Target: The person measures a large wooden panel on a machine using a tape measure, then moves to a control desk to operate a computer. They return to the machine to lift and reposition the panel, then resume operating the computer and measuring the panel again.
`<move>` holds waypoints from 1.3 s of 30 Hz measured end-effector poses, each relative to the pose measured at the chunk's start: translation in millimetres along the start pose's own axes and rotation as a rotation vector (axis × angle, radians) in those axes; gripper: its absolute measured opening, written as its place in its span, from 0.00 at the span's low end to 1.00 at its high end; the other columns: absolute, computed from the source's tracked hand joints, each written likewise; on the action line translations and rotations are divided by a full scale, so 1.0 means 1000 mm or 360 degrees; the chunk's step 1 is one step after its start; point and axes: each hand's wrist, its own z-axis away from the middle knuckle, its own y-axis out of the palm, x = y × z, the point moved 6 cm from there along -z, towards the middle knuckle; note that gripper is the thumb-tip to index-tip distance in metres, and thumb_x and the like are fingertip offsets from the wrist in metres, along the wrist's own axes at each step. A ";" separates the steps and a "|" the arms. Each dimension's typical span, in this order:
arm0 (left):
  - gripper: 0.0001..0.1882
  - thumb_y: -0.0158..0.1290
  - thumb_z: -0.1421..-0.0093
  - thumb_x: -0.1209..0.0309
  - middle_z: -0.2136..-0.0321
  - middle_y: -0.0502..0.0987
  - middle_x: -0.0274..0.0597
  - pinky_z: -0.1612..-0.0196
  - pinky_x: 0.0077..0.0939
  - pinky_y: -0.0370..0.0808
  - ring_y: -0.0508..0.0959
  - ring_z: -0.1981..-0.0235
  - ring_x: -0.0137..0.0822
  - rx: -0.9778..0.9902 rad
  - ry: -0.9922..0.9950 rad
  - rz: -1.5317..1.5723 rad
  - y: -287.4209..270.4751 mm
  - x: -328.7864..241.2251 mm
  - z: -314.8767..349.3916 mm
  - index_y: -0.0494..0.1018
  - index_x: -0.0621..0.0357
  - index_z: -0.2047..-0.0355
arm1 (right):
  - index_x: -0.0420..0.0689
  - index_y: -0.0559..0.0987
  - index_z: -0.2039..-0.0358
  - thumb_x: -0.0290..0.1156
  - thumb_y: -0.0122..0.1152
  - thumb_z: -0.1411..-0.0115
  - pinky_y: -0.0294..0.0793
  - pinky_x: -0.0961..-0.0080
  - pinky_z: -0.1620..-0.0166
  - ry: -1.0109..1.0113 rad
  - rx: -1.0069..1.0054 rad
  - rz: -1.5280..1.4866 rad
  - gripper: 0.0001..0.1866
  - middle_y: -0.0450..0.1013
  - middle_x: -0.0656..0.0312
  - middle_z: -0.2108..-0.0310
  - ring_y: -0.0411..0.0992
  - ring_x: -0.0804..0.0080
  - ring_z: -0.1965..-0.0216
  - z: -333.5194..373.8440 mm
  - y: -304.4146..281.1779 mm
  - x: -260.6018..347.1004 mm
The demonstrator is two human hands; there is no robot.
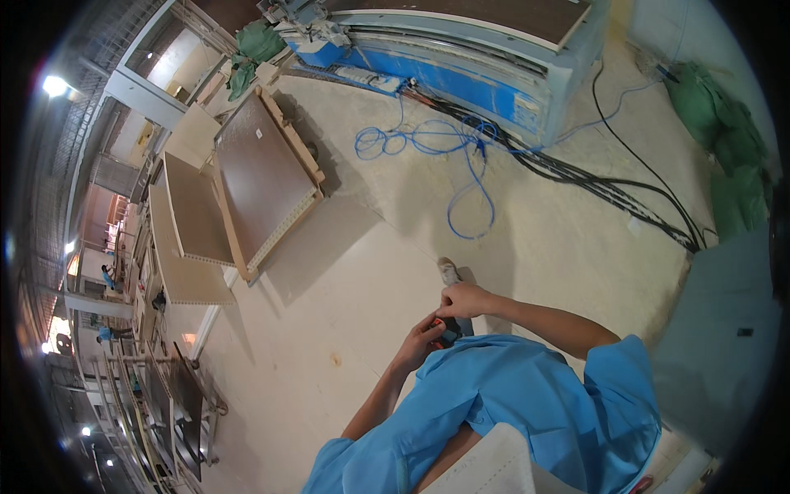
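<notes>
Close in front of my body, my left hand (420, 338) is wrapped round a small black-and-orange object (447, 333); its kind cannot be made out. Just above it, my right hand (463, 300) is closed, its fingertips at the top of that object and touching or nearly touching the left hand. What the right fingers hold, if anything, is hidden. Both forearms reach in from my blue shirt (510, 383). Beyond the hands, one shoe (448, 270) shows on the pale floor.
Ahead stands a blue-and-grey machine (461, 78) with a brown panel on top. A looped blue hose (473, 235) and black cables (601, 181) lie on the floor. Left are stacked brown panels (267, 173) and a rack (177, 403); right, green sacks (716, 115) and a grey cabinet (716, 321).
</notes>
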 end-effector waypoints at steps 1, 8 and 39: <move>0.30 0.55 0.35 0.66 0.55 0.75 0.40 0.58 0.28 0.76 0.77 0.58 0.30 0.0011 0.0010 -0.0195 -0.012 -0.022 -0.024 0.63 0.60 0.34 | 0.40 0.84 0.67 0.47 0.69 0.49 0.78 0.60 0.62 0.0034 0.0098 0.0081 0.21 0.81 0.48 0.69 0.80 0.53 0.66 -0.027 -0.007 -0.006; 0.26 0.58 0.38 0.52 0.72 0.76 0.36 0.69 0.25 0.70 0.73 0.72 0.30 0.0210 -0.0266 -0.1198 -0.076 -0.191 -0.210 0.76 0.62 0.50 | 0.39 0.84 0.70 0.41 0.70 0.45 0.75 0.72 0.67 0.0202 -0.0424 -0.0618 0.16 0.80 0.58 0.75 0.76 0.75 0.72 -0.149 -0.197 -0.055; 0.19 0.55 0.35 0.52 0.59 0.83 0.48 0.51 0.41 0.78 0.82 0.57 0.50 0.0163 0.1313 -0.3290 0.055 -0.976 -1.042 0.81 0.45 0.50 | 0.40 0.83 0.52 0.39 0.46 0.27 0.76 0.65 0.51 0.1867 -0.2390 0.0510 0.20 0.82 0.53 0.55 0.80 0.60 0.57 -0.085 -0.772 -0.633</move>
